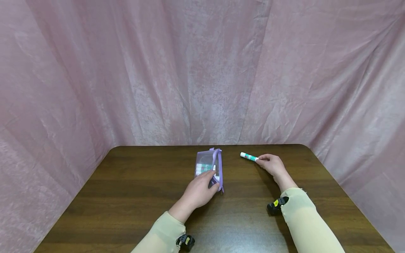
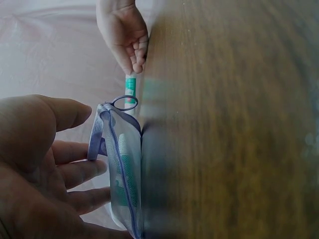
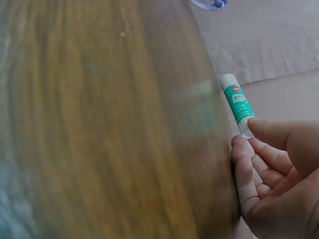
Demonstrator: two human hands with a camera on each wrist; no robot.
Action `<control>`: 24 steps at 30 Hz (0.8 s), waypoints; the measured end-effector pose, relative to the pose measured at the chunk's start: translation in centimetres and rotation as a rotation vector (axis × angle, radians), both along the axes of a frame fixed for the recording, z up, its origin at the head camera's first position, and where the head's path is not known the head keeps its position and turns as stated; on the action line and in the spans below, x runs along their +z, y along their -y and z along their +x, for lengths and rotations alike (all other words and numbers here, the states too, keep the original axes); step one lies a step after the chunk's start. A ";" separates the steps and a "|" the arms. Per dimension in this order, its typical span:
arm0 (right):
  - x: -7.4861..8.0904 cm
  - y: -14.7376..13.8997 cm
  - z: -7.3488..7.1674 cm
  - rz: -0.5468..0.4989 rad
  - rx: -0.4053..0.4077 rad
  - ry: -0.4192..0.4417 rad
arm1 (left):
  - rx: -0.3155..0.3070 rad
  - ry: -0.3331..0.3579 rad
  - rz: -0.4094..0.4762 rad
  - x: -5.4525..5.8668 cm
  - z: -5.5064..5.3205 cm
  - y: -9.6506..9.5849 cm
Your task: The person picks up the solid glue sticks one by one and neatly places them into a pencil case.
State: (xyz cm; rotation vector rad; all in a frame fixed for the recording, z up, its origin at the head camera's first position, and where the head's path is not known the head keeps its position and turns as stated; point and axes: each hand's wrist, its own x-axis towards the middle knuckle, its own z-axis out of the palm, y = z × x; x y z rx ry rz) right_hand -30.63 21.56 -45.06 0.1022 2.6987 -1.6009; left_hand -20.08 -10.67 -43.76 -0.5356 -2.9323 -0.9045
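Glue stick: we see a white and green glue stick (image 1: 249, 156) lying flat on the tabletop (image 1: 126, 196), near the far edge and right of the middle.
Long axis: it runs roughly along the far edge, tilted a little, with one end pointing left toward the pouch and the other at our right hand.
Right hand: our right hand (image 1: 272, 164) sits just right of the stick, and its thumb and fingertips pinch the stick's near end; the right wrist view shows the thumb (image 3: 279, 137) on that end.
Pouch: a clear pouch with purple trim (image 1: 209, 168) lies at the middle of the tabletop, its long side running from the far edge toward us, with white and green items inside.
Left hand: our left hand (image 1: 199, 191) rests on the pouch's near end; its fingers look loosely spread, not clamped.
Gap: the stick and the pouch lie apart, with bare wood between them; the right hand is far nearer the stick.
Surface: dark brown wood grain, smooth, with rounded far corners.
Room: pink crinkled cloth (image 1: 202, 70) hangs behind and at both sides.
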 end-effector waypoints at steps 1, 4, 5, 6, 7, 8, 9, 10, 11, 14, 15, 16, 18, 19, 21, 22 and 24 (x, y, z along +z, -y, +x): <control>0.0 0.0 0.0 -0.006 0.002 -0.004 | -0.002 -0.003 0.002 0.0 0.0 0.0; -0.2 0.1 0.0 -0.017 0.005 -0.015 | -0.006 -0.010 0.005 -0.1 0.0 0.0; -0.2 0.1 0.0 -0.018 0.006 -0.020 | -0.007 -0.013 0.007 -0.2 0.0 0.0; -0.2 0.1 0.0 -0.017 0.008 -0.024 | -0.008 -0.015 0.008 -0.2 0.0 0.0; -0.3 0.1 0.0 -0.016 0.011 -0.027 | -0.008 -0.016 0.009 -0.2 0.0 0.0; -0.4 0.1 0.0 -0.016 0.009 -0.027 | -0.008 -0.014 0.008 -0.3 0.0 0.0; -0.4 0.0 0.0 -0.014 0.013 -0.029 | -0.009 -0.016 0.007 -0.4 -0.1 -0.1; -0.4 0.1 0.0 -0.013 0.012 -0.029 | -0.009 -0.016 0.007 -0.4 -0.1 -0.1; -0.5 0.1 -0.1 -0.010 0.012 -0.029 | -0.011 -0.021 0.004 -0.4 -0.1 -0.1; -0.6 0.3 -0.2 -0.006 0.011 -0.031 | -0.012 -0.025 0.001 -0.5 -0.1 -0.1; -0.6 0.4 -0.2 -0.002 0.013 -0.034 | -0.012 -0.027 0.001 -0.5 -0.2 -0.1; -0.6 0.5 -0.2 0.001 0.011 -0.036 | -0.011 -0.027 0.000 -0.5 -0.2 -0.1; -0.5 0.7 -0.2 0.004 0.016 -0.040 | -0.008 -0.025 0.000 -0.5 -0.2 -0.1; -0.5 0.8 -0.2 0.003 0.019 -0.042 | -0.008 -0.025 0.000 -0.5 -0.2 -0.1; -0.5 1.1 -0.2 0.001 0.027 -0.041 | -0.009 -0.028 0.000 -0.6 -0.1 -0.1; -0.4 1.2 -0.2 -0.003 0.032 -0.040 | -0.009 -0.029 0.001 -0.6 -0.1 -0.1; -0.4 1.5 -0.1 -0.006 0.044 -0.039 | -0.010 -0.029 0.003 -0.6 -0.1 -0.1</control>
